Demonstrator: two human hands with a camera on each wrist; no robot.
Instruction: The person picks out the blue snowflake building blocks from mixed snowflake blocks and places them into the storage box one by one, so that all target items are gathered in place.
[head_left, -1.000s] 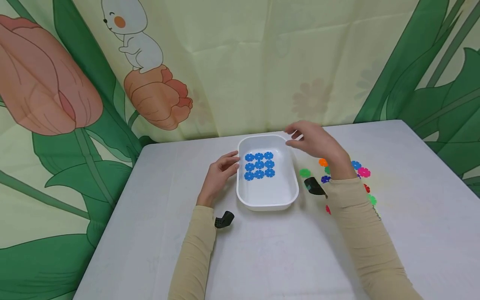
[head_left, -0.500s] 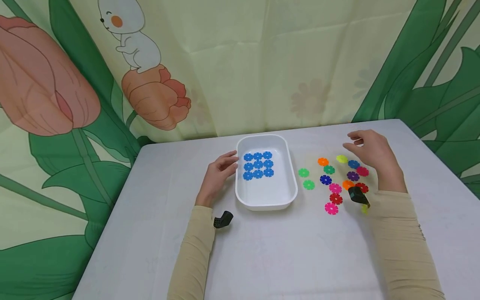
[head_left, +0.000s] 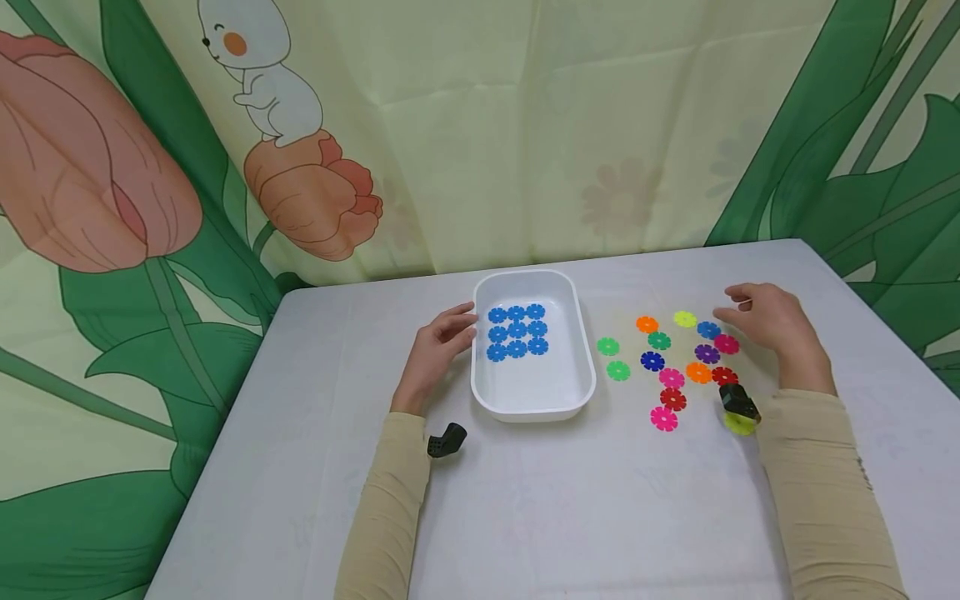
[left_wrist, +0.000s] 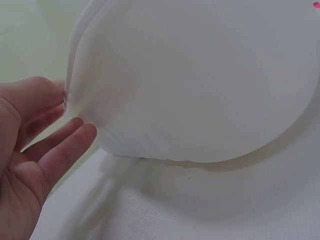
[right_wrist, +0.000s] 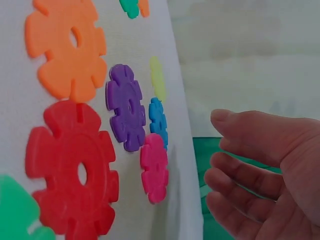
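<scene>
A white rectangular tray (head_left: 536, 392) stands on the table, holding several blue snowflake discs (head_left: 517, 331) set in a square of three rows. My left hand (head_left: 438, 350) touches the tray's left side with its fingertips; in the left wrist view those fingers (left_wrist: 70, 150) meet the white outer wall. To the right, my right hand (head_left: 772, 321) hovers above the table near a blue snowflake disc (head_left: 708, 331) and a pink one (head_left: 726, 344). Its fingers are loosely bent, with nothing between them. The right wrist view shows the same pink disc (right_wrist: 154, 168) left of the fingertips.
Loose snowflake discs lie right of the tray, among them green (head_left: 618, 371), orange (head_left: 698, 372), purple (head_left: 707, 354), dark blue (head_left: 652, 361), red (head_left: 672, 399) and yellow (head_left: 685, 319). A patterned curtain (head_left: 480, 150) hangs behind the table (head_left: 525, 508).
My right hand has moved from the tray's far right corner rightward, then lower over the loose discs, which it no longer covers. My left hand stays at the tray.
</scene>
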